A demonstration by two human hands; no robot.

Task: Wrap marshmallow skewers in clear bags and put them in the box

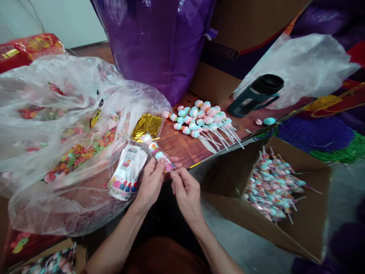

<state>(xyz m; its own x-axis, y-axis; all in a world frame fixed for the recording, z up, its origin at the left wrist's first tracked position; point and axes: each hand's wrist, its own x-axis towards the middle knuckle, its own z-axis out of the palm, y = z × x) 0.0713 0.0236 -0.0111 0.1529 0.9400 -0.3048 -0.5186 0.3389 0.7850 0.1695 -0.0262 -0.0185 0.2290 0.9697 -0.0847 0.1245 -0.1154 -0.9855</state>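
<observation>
A candy skewer in a clear printed bag point(158, 153) is held over the table edge, slanting up to the left. My left hand point(151, 182) is closed around its lower part, the thumb on top. At the bag's lower end my right hand point(186, 189) pinches with thumb and forefinger. Just beyond the bag's upper tip lie gold twist ties point(146, 126). A stack of flat printed bags point(127, 170) rests left of my left hand. Several unwrapped candy skewers point(203, 118) with white sticks lie to the right on the table.
A large clear plastic bag point(54, 201) with ring candies point(76, 156) covers the left. Behind stand a purple bag point(159, 42) and a dark bottle point(253, 97). An open cardboard box point(308, 224) at lower right holds many wrapped skewers point(273, 186); another box point(81, 257) is at lower left.
</observation>
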